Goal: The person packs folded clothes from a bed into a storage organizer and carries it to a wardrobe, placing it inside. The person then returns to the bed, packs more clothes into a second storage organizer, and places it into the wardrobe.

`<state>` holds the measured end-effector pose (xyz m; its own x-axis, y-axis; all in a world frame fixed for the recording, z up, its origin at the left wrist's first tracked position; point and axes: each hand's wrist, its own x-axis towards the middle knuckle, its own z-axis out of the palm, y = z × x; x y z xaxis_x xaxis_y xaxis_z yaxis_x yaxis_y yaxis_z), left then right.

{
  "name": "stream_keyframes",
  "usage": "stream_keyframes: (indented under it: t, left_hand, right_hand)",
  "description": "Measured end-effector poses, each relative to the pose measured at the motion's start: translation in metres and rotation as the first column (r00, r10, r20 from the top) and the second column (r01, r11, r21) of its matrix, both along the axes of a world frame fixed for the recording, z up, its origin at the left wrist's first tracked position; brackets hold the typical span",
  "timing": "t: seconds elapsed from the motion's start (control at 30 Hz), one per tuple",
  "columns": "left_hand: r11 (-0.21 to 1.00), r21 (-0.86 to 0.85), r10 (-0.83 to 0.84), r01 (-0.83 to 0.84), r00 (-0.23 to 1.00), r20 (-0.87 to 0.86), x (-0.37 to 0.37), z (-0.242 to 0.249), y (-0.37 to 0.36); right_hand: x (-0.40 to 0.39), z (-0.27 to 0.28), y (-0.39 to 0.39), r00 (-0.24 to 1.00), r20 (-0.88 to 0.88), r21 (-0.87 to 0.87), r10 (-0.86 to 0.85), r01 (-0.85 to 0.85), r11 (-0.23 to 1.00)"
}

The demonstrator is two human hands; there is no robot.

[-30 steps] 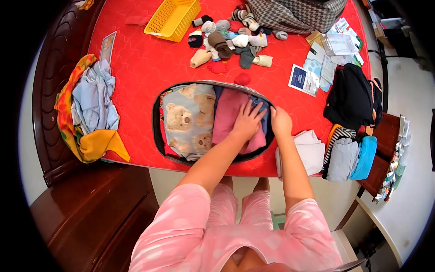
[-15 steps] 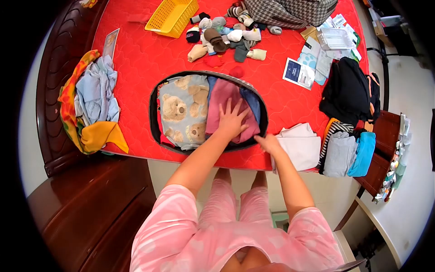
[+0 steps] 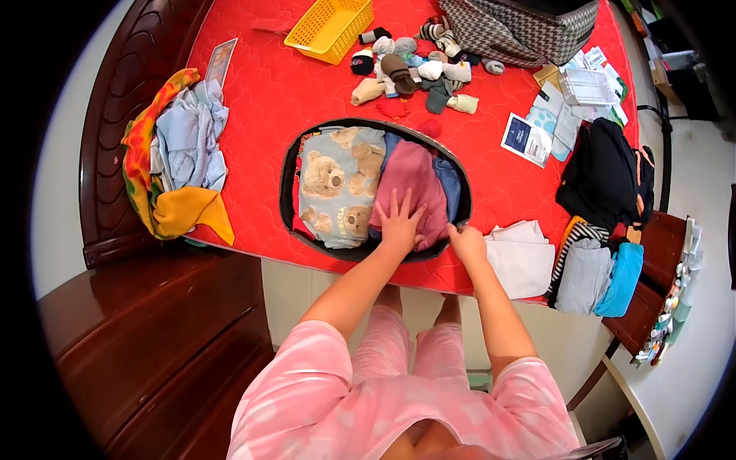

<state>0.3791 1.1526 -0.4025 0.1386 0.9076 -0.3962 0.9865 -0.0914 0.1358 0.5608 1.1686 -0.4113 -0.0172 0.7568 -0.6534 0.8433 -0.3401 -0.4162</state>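
Note:
My left hand [image 3: 399, 227] lies with fingers spread on a folded dusty-pink garment [image 3: 414, 172] inside an oval, dark-edged fabric storage bag [image 3: 288, 180]. My right hand [image 3: 468, 244] is closed at the bag's near right edge, thumb and fingers pinching the rim. Left of the pink garment sits a folded grey-blue piece with teddy bears [image 3: 326, 178]. Blue denim [image 3: 447, 184] shows along the right inside the bag. Just right of my right hand lies a folded white cloth [image 3: 521, 264].
On the red bedspread [image 3: 261, 92] are rolled socks [image 3: 399, 73], a yellow basket [image 3: 330, 31], a houndstooth bag [image 3: 521, 31], packets [image 3: 527, 139] and a clear tray [image 3: 586, 87]. Clothes are piled left [image 3: 188, 138] and right [image 3: 598, 176]. A dark wooden cabinet [image 3: 161, 337] stands front left.
The whole view has shifted, so things appear farther right. My right hand has gone from loosely beside the rim to pinching it. My left hand stays spread on the pink garment, slightly nearer me.

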Motion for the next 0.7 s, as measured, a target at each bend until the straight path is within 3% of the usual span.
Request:
stream_keyframes:
  t: [0.03,0.13,0.17,0.2,0.27,0.43,0.5,0.53,0.6,0.63,0.7]
  left_hand:
    - [0.999,-0.036,0.039,-0.039,0.999,0.003,-0.001,-0.001,-0.006]
    - [0.993,-0.107,0.036,-0.044,0.997,-0.069,-0.007,-0.015,-0.01]
    - [0.992,-0.12,0.029,-0.04,0.996,-0.089,-0.009,-0.02,-0.01]
    - [0.99,-0.136,0.022,-0.036,0.994,-0.107,-0.009,-0.02,-0.006]
    - [0.983,-0.177,0.023,-0.041,0.994,-0.104,-0.012,-0.021,0.001]
    - [0.947,-0.306,0.089,-0.094,0.996,-0.032,-0.006,0.004,0.012]
    - [0.965,-0.17,0.216,-0.201,0.974,0.072,-0.002,0.005,0.008]
    - [0.957,-0.085,0.286,-0.277,0.949,0.135,0.005,0.008,0.007]
    - [0.952,0.132,0.224,-0.277,0.921,0.317,0.025,0.018,0.007]
    - [0.928,0.236,0.177,-0.289,0.898,0.402,0.038,0.031,0.008]
    - [0.921,0.238,0.137,-0.307,0.829,0.542,0.078,0.063,0.007]
  right_hand:
    - [0.001,0.0,0.001,0.997,0.032,-0.003,-0.07,0.07,0.998]
    - [-0.022,-0.002,-0.013,0.963,-0.061,0.267,0.264,-0.239,0.934]
    - [-0.038,-0.005,-0.015,0.976,-0.163,0.181,0.144,-0.114,0.977]
    - [-0.045,-0.004,-0.02,0.975,-0.176,0.232,0.133,-0.091,0.969]
    - [-0.039,-0.005,-0.016,0.979,-0.195,0.167,0.057,-0.024,0.986]
    - [0.004,-0.007,-0.02,0.964,-0.265,0.197,0.032,0.021,0.98]
    - [0.026,-0.005,-0.023,0.959,-0.279,0.187,0.046,0.007,0.982]
    - [0.036,-0.001,-0.026,0.937,-0.347,0.125,-0.026,0.074,0.989]
    - [0.059,0.004,-0.033,0.866,-0.468,-0.006,-0.174,0.194,0.981]
    - [0.072,-0.002,-0.04,0.848,-0.493,0.025,-0.195,0.238,0.971]
    - [0.109,-0.006,-0.053,0.826,-0.509,0.14,-0.242,0.357,0.924]
